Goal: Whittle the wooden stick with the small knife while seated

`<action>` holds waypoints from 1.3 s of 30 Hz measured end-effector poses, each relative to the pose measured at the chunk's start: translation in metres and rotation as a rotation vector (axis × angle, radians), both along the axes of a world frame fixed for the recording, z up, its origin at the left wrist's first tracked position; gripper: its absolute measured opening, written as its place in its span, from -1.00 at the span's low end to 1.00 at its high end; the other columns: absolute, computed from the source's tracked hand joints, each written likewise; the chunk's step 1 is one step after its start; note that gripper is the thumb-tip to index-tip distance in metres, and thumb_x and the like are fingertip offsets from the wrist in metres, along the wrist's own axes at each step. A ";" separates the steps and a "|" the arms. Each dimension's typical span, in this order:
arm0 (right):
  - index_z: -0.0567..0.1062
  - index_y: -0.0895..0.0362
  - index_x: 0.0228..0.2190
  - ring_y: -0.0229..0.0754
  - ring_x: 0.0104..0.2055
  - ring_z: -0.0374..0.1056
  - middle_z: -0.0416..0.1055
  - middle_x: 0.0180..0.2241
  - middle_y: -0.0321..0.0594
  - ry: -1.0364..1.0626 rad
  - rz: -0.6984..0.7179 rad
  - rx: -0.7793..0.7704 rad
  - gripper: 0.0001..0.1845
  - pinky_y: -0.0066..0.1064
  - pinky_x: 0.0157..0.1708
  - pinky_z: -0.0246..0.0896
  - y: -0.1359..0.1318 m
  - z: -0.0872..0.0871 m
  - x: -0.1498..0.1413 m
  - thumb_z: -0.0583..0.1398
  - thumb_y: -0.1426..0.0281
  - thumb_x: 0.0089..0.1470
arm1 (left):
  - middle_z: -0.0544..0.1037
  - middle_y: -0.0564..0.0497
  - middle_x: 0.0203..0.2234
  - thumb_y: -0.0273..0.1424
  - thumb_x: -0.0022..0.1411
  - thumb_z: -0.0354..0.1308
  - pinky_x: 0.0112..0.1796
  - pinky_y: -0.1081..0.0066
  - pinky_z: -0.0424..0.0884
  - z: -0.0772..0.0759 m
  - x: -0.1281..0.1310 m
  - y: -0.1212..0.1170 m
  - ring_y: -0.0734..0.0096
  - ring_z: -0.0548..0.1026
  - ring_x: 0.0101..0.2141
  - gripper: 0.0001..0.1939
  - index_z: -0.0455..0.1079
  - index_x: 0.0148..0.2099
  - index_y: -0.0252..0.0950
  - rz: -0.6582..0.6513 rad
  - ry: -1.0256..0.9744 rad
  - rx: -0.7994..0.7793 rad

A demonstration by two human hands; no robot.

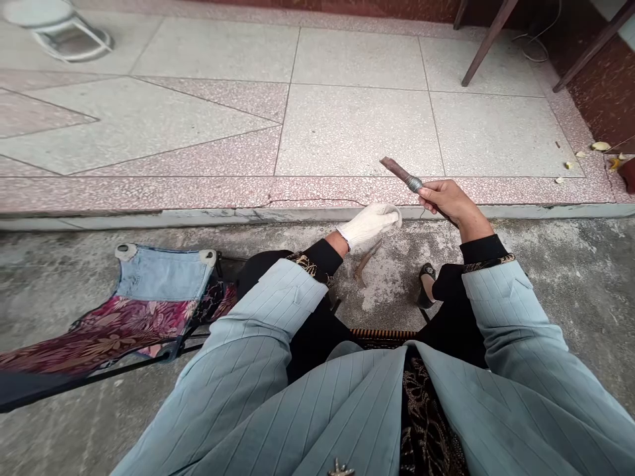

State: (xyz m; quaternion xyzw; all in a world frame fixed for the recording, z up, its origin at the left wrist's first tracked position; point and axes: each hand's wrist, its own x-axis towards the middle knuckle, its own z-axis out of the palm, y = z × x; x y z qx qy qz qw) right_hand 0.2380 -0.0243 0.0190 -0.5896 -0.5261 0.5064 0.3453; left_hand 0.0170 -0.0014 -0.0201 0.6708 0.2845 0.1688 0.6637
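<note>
My right hand point(444, 200), bare, is closed on the near end of a brown stick point(395, 168) with coiled metal wire point(413, 184) wound round it. The stick points up and left over the pale tiled step. My left hand point(371, 225) wears a white knitted glove. Its fingers are curled in, at the step's edge, with a greyish-white curved edge at the fingertips; what they hold, if anything, is hidden. Just below the glove, a curved brown piece point(366, 266), like wood, shows against the concrete.
The raised step edge point(213, 217) runs across the view. A folding chair point(163, 274) with denim and floral cloth stands at left. A white stool point(69, 33) is at the upper left. Wooden legs point(489, 43) stand at the upper right, near scattered yellowish peels point(600, 146).
</note>
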 end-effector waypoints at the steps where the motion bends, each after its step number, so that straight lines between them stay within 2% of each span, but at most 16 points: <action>1: 0.42 0.18 -0.54 -0.38 -0.62 0.11 0.27 -0.62 -0.31 -0.052 -0.019 0.009 -0.69 -0.49 -0.62 0.00 0.002 -0.003 0.001 0.24 0.22 0.07 | 0.20 0.14 -0.67 -0.29 0.30 0.02 -0.59 0.55 0.02 -0.002 0.000 0.000 0.62 0.10 -0.65 -0.73 0.41 -0.31 -0.37 0.000 0.009 0.027; 4: 0.44 0.17 -0.52 -0.33 -0.60 0.13 0.27 -0.62 -0.30 -0.327 -0.050 0.031 -0.74 -0.44 -0.56 0.01 0.006 -0.010 0.003 0.18 0.27 0.11 | 0.33 0.09 -0.61 -0.27 0.32 -0.04 -0.53 0.53 0.14 -0.005 -0.001 -0.001 0.57 0.21 -0.61 -0.69 0.45 -0.20 -0.36 -0.037 0.102 0.153; 7: 0.48 0.17 -0.50 -0.24 -0.51 0.20 0.34 -0.57 -0.22 -0.714 -0.018 0.077 -0.75 -0.39 -0.49 -0.01 0.009 -0.014 0.005 0.18 0.27 0.11 | 0.54 -0.04 -0.33 -0.29 0.34 -0.08 -0.37 0.48 0.29 -0.007 0.000 -0.002 0.44 0.43 -0.42 -0.65 0.45 -0.02 -0.32 -0.050 0.275 0.405; 9: 0.51 0.17 -0.46 -0.19 -0.45 0.24 0.40 -0.49 -0.13 -0.905 0.035 0.074 -0.75 -0.35 -0.45 -0.01 0.010 -0.016 0.005 0.17 0.26 0.12 | 0.55 -0.09 -0.14 -0.31 0.35 -0.09 -0.26 0.42 0.34 -0.009 0.000 -0.005 0.32 0.50 -0.27 -0.56 0.30 0.21 -0.27 -0.010 0.412 0.609; 12: 0.53 0.18 -0.45 -0.17 -0.44 0.26 0.44 -0.44 -0.04 -1.058 0.229 -0.100 -0.75 -0.33 -0.44 0.02 0.010 -0.019 0.004 0.19 0.27 0.11 | 0.57 -0.11 -0.11 -0.30 0.39 -0.14 -0.25 0.37 0.35 -0.012 0.001 -0.009 0.23 0.55 -0.25 -0.47 0.06 0.37 -0.19 0.001 0.574 0.839; 14: 0.53 0.19 -0.50 -0.19 -0.48 0.26 0.44 -0.48 -0.06 -1.050 0.467 -0.292 -0.74 -0.33 -0.44 0.05 0.008 -0.019 0.002 0.22 0.27 0.09 | 0.58 -0.07 -0.13 -0.27 0.40 -0.15 -0.26 0.37 0.36 -0.011 0.001 -0.011 0.22 0.56 -0.25 -0.53 0.17 0.31 -0.14 -0.032 0.603 0.926; 16: 0.53 0.19 -0.53 -0.23 -0.51 0.25 0.43 -0.53 -0.13 -0.912 0.716 -0.432 -0.72 -0.34 -0.45 0.08 0.005 -0.016 0.000 0.24 0.24 0.06 | 0.59 -0.02 -0.12 -0.27 0.40 -0.12 -0.20 0.37 0.37 -0.007 -0.001 -0.009 0.24 0.55 -0.18 -0.61 0.32 0.19 -0.13 -0.073 0.569 0.944; 18: 0.55 0.19 -0.51 -0.27 -0.53 0.24 0.42 -0.55 -0.20 -0.666 0.908 -0.475 -0.69 -0.37 -0.45 0.10 0.000 -0.010 0.000 0.26 0.18 0.04 | 0.58 0.04 -0.09 -0.31 0.39 -0.08 -0.12 0.36 0.37 -0.001 -0.004 -0.005 0.29 0.53 -0.12 -0.66 0.40 0.10 -0.13 -0.113 0.473 0.861; 20: 0.59 0.18 -0.39 -0.31 -0.53 0.23 0.43 -0.52 -0.26 -0.391 0.963 -0.418 -0.66 -0.41 -0.46 0.11 -0.004 -0.001 0.002 0.28 0.12 0.01 | 0.56 0.05 -0.05 -0.35 0.38 -0.06 -0.06 0.36 0.36 0.006 -0.008 0.001 0.36 0.51 -0.09 -0.69 0.41 0.07 -0.17 -0.135 0.322 0.688; 23: 0.59 0.18 -0.29 -0.35 -0.52 0.23 0.42 -0.49 -0.29 -0.076 0.759 -0.209 -0.61 -0.46 -0.49 0.11 -0.010 0.013 0.009 0.31 0.11 0.00 | 0.56 -0.02 -0.16 -0.32 0.37 -0.01 -0.21 0.43 0.40 0.010 -0.012 0.009 0.48 0.50 -0.26 -0.70 0.40 0.05 -0.27 -0.060 0.082 0.349; 26: 0.54 0.20 -0.38 -0.38 -0.55 0.17 0.37 -0.52 -0.31 0.195 0.348 0.037 -0.61 -0.49 -0.56 0.05 -0.012 0.018 0.013 0.34 0.09 -0.03 | 0.44 0.07 -0.50 -0.24 0.38 -0.02 -0.53 0.56 0.22 0.006 -0.014 0.012 0.61 0.30 -0.58 -0.67 0.37 0.05 -0.30 0.116 -0.090 0.068; 28: 0.51 0.18 -0.37 -0.39 -0.57 0.13 0.33 -0.52 -0.32 0.341 0.106 0.136 -0.57 -0.51 -0.60 0.03 -0.011 0.018 0.013 0.35 0.06 -0.06 | 0.30 0.14 -0.61 -0.25 0.38 -0.03 -0.62 0.57 0.08 0.002 -0.013 0.012 0.63 0.17 -0.65 -0.67 0.36 0.06 -0.30 0.191 -0.161 -0.004; 30: 0.49 0.17 -0.35 -0.39 -0.57 0.13 0.31 -0.52 -0.33 0.393 -0.047 0.153 -0.54 -0.52 -0.61 0.04 -0.007 0.014 0.013 0.37 0.04 -0.09 | 0.30 0.15 -0.61 -0.29 0.36 -0.02 -0.63 0.56 0.05 0.000 -0.011 0.010 0.63 0.15 -0.66 -0.64 0.32 0.13 -0.28 0.244 -0.195 0.015; 32: 0.46 0.17 -0.39 -0.39 -0.56 0.14 0.30 -0.52 -0.33 0.379 -0.144 0.137 -0.54 -0.53 -0.62 0.06 -0.002 0.009 0.013 0.38 0.05 -0.11 | 0.43 0.11 -0.52 -0.34 0.33 -0.01 -0.60 0.56 0.14 0.002 -0.010 0.008 0.63 0.20 -0.64 -0.54 0.21 0.25 -0.25 0.297 -0.199 0.099; 35: 0.42 0.16 -0.41 -0.40 -0.57 0.15 0.29 -0.52 -0.32 0.318 -0.243 0.122 -0.55 -0.55 -0.63 0.05 0.004 0.001 0.016 0.35 0.04 -0.07 | 0.57 -0.03 -0.21 -0.40 0.29 -0.02 -0.47 0.52 0.32 0.009 -0.008 0.003 0.64 0.32 -0.57 -0.44 0.13 0.32 -0.22 0.324 -0.160 0.288; 39: 0.37 0.16 -0.47 -0.40 -0.61 0.11 0.28 -0.55 -0.32 0.108 -0.321 0.097 -0.59 -0.54 -0.65 0.01 0.010 -0.009 0.018 0.30 0.07 0.02 | 0.48 -0.08 0.08 -0.47 0.26 -0.07 -0.23 0.44 0.45 0.019 -0.009 -0.005 0.56 0.48 -0.37 -0.46 0.22 0.29 -0.23 0.284 -0.060 0.529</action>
